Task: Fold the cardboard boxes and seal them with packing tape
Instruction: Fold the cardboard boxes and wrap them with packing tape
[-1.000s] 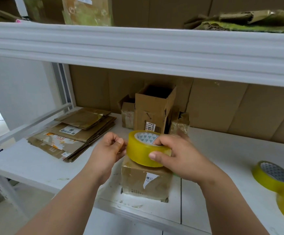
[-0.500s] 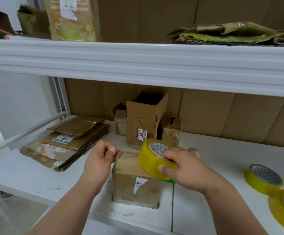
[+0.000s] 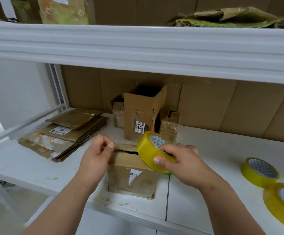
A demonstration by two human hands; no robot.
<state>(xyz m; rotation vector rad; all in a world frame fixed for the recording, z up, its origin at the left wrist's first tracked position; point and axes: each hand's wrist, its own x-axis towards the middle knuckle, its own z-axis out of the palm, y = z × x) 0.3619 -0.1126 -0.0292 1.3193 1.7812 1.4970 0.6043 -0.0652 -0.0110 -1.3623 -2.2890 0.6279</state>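
1. While gripped by the right hand (image 3: 180,160), yellow tape roll (image 3: 150,150) tilted on edge over the right top corner of the small cardboard box (image 3: 131,175); fingers curled round the rim, thumb on the near face.
2. Left hand (image 3: 97,152) at the box's left top edge, thumb and forefinger pinched together; probably on the clear tape end, strip itself too faint to confirm.
3. Small box upright near the front edge of the white shelf (image 3: 36,168); top flaps not fully closed, dark gap along the far side, white label on the near face.
4. Behind the box: taller open carton (image 3: 141,116) marked 0613, flanked by two smaller cartons.
5. Left of the box, well apart: stack of flattened cardboard boxes (image 3: 65,133) lying flat.
6. Right of the box, well apart: two spare yellow rolls, thinner one (image 3: 259,172) just beside the larger (image 3: 281,203) at the frame edge.
7. Above the box: upper shelf rail (image 3: 137,46), more flattened cardboard on top.
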